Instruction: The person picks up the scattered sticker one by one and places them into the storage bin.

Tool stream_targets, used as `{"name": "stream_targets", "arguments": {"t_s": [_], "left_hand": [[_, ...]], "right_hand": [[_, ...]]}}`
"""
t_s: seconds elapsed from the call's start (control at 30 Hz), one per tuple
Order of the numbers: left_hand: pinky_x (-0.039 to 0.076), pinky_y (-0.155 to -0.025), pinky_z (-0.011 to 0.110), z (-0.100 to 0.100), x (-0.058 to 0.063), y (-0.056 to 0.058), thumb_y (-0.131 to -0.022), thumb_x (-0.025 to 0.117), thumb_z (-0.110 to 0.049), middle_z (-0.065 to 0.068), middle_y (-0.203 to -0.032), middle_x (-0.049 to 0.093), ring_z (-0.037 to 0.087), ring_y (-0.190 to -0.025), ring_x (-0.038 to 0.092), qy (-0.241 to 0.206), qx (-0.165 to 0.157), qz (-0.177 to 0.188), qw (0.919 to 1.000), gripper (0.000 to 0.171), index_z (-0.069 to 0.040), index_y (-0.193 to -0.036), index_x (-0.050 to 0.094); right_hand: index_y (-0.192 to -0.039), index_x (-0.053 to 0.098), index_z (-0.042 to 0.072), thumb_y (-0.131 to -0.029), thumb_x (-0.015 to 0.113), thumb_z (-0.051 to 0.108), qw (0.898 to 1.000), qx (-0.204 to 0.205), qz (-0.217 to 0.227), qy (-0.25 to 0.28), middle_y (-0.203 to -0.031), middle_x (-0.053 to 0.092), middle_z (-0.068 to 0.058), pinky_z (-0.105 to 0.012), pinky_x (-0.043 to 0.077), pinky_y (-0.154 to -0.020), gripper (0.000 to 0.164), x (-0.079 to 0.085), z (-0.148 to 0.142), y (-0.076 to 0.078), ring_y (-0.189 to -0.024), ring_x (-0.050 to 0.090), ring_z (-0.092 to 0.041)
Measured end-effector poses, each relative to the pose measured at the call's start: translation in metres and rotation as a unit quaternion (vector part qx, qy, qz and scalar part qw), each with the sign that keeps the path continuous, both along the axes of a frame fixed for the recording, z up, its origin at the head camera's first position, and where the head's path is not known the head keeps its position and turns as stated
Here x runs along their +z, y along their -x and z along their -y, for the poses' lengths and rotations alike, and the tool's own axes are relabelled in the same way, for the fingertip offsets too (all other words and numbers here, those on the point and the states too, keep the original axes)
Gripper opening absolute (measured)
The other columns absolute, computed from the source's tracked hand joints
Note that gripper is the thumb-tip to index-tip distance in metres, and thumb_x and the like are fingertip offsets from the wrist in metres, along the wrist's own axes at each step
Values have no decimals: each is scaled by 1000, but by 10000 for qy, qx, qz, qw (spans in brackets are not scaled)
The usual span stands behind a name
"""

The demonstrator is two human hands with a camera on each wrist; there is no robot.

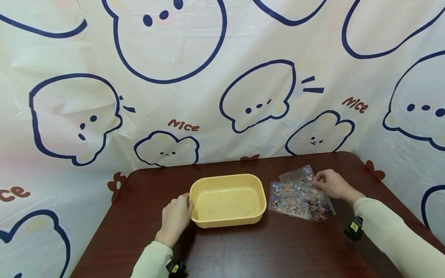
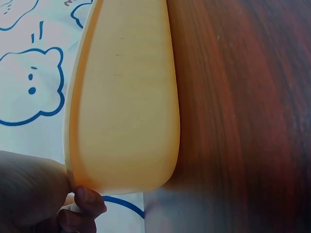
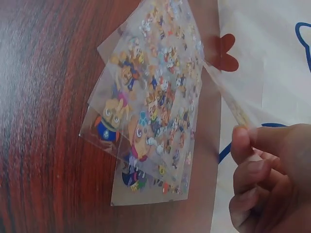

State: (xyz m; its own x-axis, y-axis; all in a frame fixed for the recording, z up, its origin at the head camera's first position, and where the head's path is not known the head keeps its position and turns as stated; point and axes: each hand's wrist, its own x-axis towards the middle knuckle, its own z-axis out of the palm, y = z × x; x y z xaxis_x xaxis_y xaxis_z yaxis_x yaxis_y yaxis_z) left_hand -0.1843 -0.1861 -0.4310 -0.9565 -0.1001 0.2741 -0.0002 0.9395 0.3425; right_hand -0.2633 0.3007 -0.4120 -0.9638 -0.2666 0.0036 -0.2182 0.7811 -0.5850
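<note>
A yellow plastic basin [image 1: 227,200] stands on the table, and nothing lies inside it. My left hand [image 1: 175,216] grips its left rim; in the left wrist view the thumb and fingers are at the corner of the basin wall [image 2: 124,97]. To the basin's right lie several clear sticker sheets [image 1: 295,199], overlapping and printed with small colourful cartoon figures [image 3: 146,97]. My right hand [image 1: 332,185] pinches the edge of one clear sheet [image 3: 235,107] between thumb and index finger, lifting that edge off the pile. The other fingers of the right hand are curled.
The dark reddish-brown wooden table [image 1: 243,251] has its back edge against a pale cloth [image 1: 257,46] with blue cartoon outlines. More of this cloth hangs at the left and right sides. Each wrist carries a small black device [image 1: 354,228].
</note>
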Motion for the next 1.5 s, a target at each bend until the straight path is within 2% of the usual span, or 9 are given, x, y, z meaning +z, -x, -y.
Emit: {"name": "stream_targets", "arguments": {"t_s": [0.3,0.57,0.83,1.07,1.2,1.43,1.5], "left_hand": [[38,-48,40,1,1,-1,-93,62,-15,8,-63,59,22,-52,52,14,23,13,10000,16,-11,-77,61],[37,-48,38,1,1,0,-93,62,-16,7,-62,58,22,-52,52,13,42,6,10000,16,-12,-78,61],[34,-47,35,1,0,0,-94,60,-16,4,-59,54,19,-51,47,-48,1,67,10000,18,-12,-77,61],[36,-47,39,0,2,-2,-93,60,-14,7,-61,58,21,-52,50,-4,12,15,10000,17,-12,-76,61],[37,-47,39,0,2,-2,-94,60,-14,7,-62,58,21,-52,50,-9,22,24,10000,14,-10,-81,64],[37,-47,37,0,1,-1,-94,60,-15,7,-63,59,20,-52,50,11,19,-17,10000,13,-9,-85,67],[37,-47,38,0,2,-1,-94,60,-14,8,-63,60,20,-52,51,12,9,-15,10000,13,-8,-87,68]], "right_hand": [[-91,69,-1,-102,57,15,9993,-147,-67,346,-73,70,-6,-29,39,-49,22,1,-2,-2,-51,46,-9],[-90,66,-3,-102,58,17,9971,-321,-4,689,-71,68,-10,-27,33,-44,25,8,1,-7,-46,30,-6],[-91,65,-1,-102,59,22,9951,-400,25,907,-64,61,-7,-29,34,-43,26,13,8,-10,-45,33,-8],[-94,66,-1,-103,58,23,9942,-484,-112,951,-62,60,-5,-29,34,-43,27,19,15,-12,-45,35,-9],[-95,66,-2,-103,57,23,9941,-453,-188,969,-61,58,-3,-29,34,-44,27,21,18,-13,-45,35,-8],[-92,64,-2,-102,58,19,9923,-289,-277,1168,-64,61,-10,-28,35,-43,24,27,27,-16,-45,34,-7],[-92,64,-2,-102,59,18,9919,-221,-281,1222,-63,61,-9,-28,35,-43,23,29,30,-16,-45,34,-7]]}}
